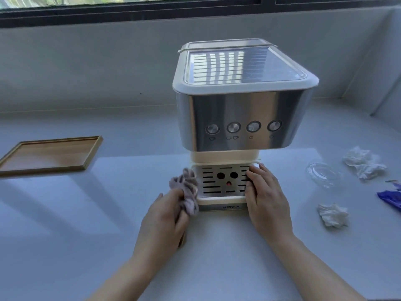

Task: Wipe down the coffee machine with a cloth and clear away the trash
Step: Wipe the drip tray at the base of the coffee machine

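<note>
The coffee machine (240, 118) stands upright, its four-button front facing the person. At the left edge of its drip tray (223, 183) the left hand (165, 222) grips one bunched cloth (187, 190). The right hand (265, 198) lies flat, fingers straight, on the tray's right side. Right of the machine lie three crumpled tissues (333, 215), one clear round lid (323, 173) and one blue wrapper (390, 198). Well to its left sits one wooden tray (50, 154), with countertop (130, 170) between.

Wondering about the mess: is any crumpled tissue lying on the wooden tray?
No, the tissues lie on the counter right of the machine, while the tray sits on its left.
</note>
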